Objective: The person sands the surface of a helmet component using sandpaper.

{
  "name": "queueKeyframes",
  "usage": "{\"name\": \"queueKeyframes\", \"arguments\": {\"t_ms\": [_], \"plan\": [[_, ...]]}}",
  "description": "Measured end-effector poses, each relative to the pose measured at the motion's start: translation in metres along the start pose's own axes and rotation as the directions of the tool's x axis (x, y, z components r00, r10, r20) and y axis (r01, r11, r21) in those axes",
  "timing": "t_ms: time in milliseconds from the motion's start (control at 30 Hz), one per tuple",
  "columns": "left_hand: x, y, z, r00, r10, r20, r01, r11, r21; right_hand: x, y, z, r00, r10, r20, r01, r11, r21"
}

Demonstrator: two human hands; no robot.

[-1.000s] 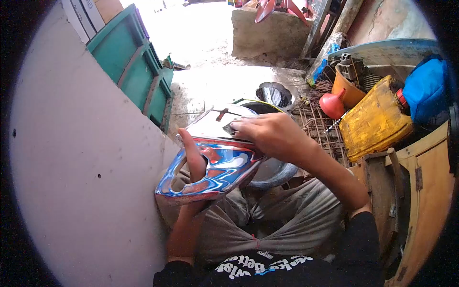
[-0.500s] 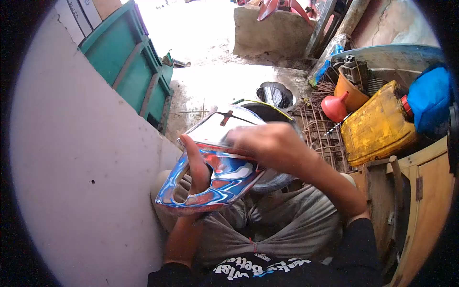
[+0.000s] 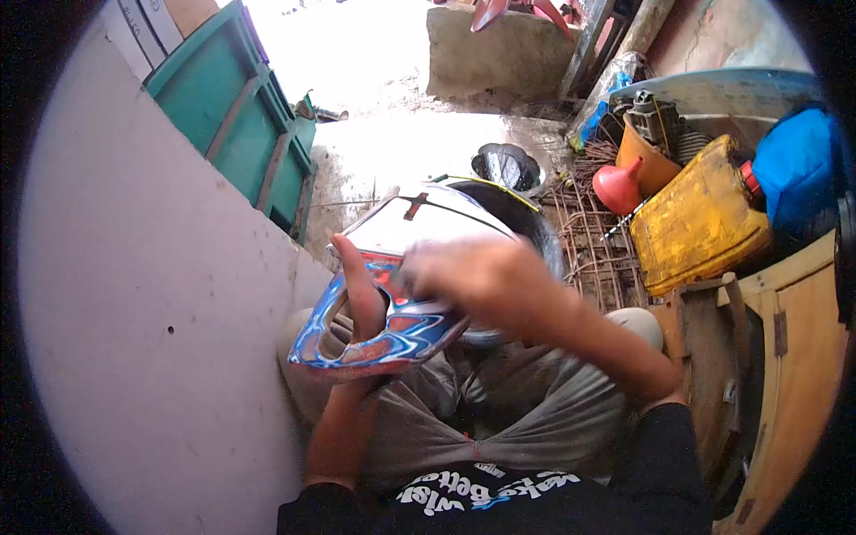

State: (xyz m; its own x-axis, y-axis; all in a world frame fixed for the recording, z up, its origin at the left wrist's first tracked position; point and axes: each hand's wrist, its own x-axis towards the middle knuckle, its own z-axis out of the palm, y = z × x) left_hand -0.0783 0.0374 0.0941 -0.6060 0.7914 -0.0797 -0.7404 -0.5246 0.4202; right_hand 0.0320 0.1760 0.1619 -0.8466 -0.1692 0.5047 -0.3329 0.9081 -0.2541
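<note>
A painted plastic panel (image 3: pixel 441 223), like a motorcycle body cover, is held tilted above my lap. Its upper face is white with a dark-edged slot, and its near side has swirls of blue, red and white. My left hand (image 3: pixel 361 299) supports it from below, its thumb sticking up through an opening in the panel; the other fingers are hidden. Over the panel's near edge is my right hand (image 3: pixel 490 276), fingers bent and smeared by motion. Something small and dark grey shows at its fingertips, too blurred to name.
Behind the panel stands a dark round tub (image 3: pixel 526 223), with a scalloped dark bowl (image 3: pixel 506 168) beyond. To the right are a wire grid (image 3: pixel 588 245), red funnel (image 3: pixel 618 187), yellow jerrycan (image 3: pixel 700 223) and wooden cabinet (image 3: pixel 794 330). A white wall (image 3: pixel 169 267) borders the left.
My right hand has moved down and slightly left across the panel, towards its swirled side. The left hand keeps its hold. The whole view has shifted slightly.
</note>
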Motion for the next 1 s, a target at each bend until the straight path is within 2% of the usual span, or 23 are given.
{"name": "queueKeyframes", "arguments": {"t_ms": [33, 67, 133, 167, 200, 233, 300, 333, 400, 467, 533, 600, 633, 667, 733, 767, 800, 867, 900, 933, 1000], "plan": [[-0.002, 0.001, 0.006, 0.999, 0.03, -0.038, -0.026, 0.994, 0.106, 0.001, 0.018, -0.003, 0.987, 0.123, 0.107, -0.129, 0.99, 0.052], [-0.004, 0.002, 0.011, 0.995, 0.06, -0.075, -0.043, 0.976, 0.213, -0.003, 0.037, 0.006, 0.994, 0.106, -0.041, -0.108, 0.993, -0.05], [-0.007, 0.006, 0.018, 0.992, 0.085, -0.091, -0.052, 0.947, 0.316, -0.005, 0.012, 0.004, 0.999, 0.033, 0.04, -0.035, 0.998, 0.044], [-0.009, 0.008, 0.021, 0.99, 0.091, -0.105, -0.048, 0.935, 0.352, -0.008, -0.009, 0.007, 0.994, -0.095, -0.047, 0.095, 0.995, 0.006], [-0.01, 0.009, 0.025, 0.988, 0.097, -0.119, -0.043, 0.921, 0.387, -0.007, -0.026, 0.004, 0.986, -0.14, -0.087, 0.141, 0.99, 0.0], [-0.01, 0.01, 0.029, 0.989, 0.076, -0.124, -0.028, 0.935, 0.353, -0.006, -0.017, 0.002, 0.998, -0.057, -0.006, 0.057, 0.998, -0.025], [-0.005, 0.009, 0.016, 0.992, -0.039, -0.116, 0.049, 0.995, 0.092, -0.003, 0.018, -0.004, 0.984, 0.146, 0.098, -0.145, 0.989, -0.02], [-0.001, 0.009, 0.013, 0.993, -0.047, -0.11, 0.054, 0.997, 0.061, -0.001, 0.029, -0.001, 0.986, 0.167, -0.016, -0.168, 0.982, -0.084], [0.0, 0.008, 0.008, 0.995, -0.011, -0.103, 0.022, 0.995, 0.101, -0.01, 0.005, 0.0, 0.964, 0.25, 0.093, -0.245, 0.968, -0.061], [0.0, 0.008, 0.005, 0.994, 0.028, -0.107, -0.011, 0.987, 0.161, -0.023, -0.028, 0.007, 0.994, 0.031, -0.105, -0.03, 0.999, 0.013], [-0.003, 0.007, 0.009, 0.992, 0.054, -0.115, -0.031, 0.981, 0.191, -0.03, -0.006, 0.004, 0.999, 0.025, -0.031, -0.024, 0.999, 0.029], [-0.004, 0.006, 0.016, 0.989, 0.087, -0.122, -0.059, 0.974, 0.218, -0.029, 0.035, -0.003, 0.986, 0.159, -0.047, -0.162, 0.983, -0.086], [-0.004, 0.007, 0.019, 0.987, 0.109, -0.115, -0.081, 0.97, 0.23, -0.031, 0.038, -0.006, 0.966, 0.26, -0.014, -0.26, 0.965, -0.034], [-0.002, 0.008, 0.019, 0.976, 0.146, -0.161, -0.104, 0.964, 0.246, -0.032, 0.03, -0.002, 0.987, 0.155, -0.051, -0.156, 0.988, -0.021], [0.003, 0.011, -0.004, 0.988, 0.127, -0.092, -0.097, 0.954, 0.283, -0.032, -0.012, 0.007, 0.992, -0.052, -0.116, 0.054, 0.998, 0.011], [0.0, 0.013, 0.002, 0.983, 0.132, -0.128, -0.089, 0.95, 0.298, -0.022, -0.033, -0.014, 0.989, -0.091, -0.112, 0.089, 0.996, -0.028], [-0.002, 0.015, 0.004, 0.977, 0.135, -0.165, -0.077, 0.946, 0.316, -0.022, -0.022, -0.016, 0.999, -0.011, -0.047, 0.01, 1.0, -0.016], [-0.003, 0.012, 0.001, 0.975, 0.124, -0.186, -0.073, 0.963, 0.261, -0.024, 0.019, -0.022, 0.985, 0.151, 0.084, -0.151, 0.989, -0.008], [-0.001, 0.008, 0.0, 0.974, 0.122, -0.191, -0.077, 0.97, 0.228, -0.022, 0.031, -0.021, 0.983, 0.183, -0.011, -0.183, 0.977, -0.112], [0.001, 0.006, -0.002, 0.974, 0.117, -0.193, -0.079, 0.978, 0.195, -0.027, 0.026, -0.018, 0.991, 0.131, -0.003, -0.131, 0.99, -0.059], [0.008, 0.016, -0.025, 0.993, -0.022, -0.115, 0.028, 0.998, 0.05, -0.03, -0.005, -0.01, 1.0, 0.016, 0.005, -0.016, 0.999, 0.041]]}}
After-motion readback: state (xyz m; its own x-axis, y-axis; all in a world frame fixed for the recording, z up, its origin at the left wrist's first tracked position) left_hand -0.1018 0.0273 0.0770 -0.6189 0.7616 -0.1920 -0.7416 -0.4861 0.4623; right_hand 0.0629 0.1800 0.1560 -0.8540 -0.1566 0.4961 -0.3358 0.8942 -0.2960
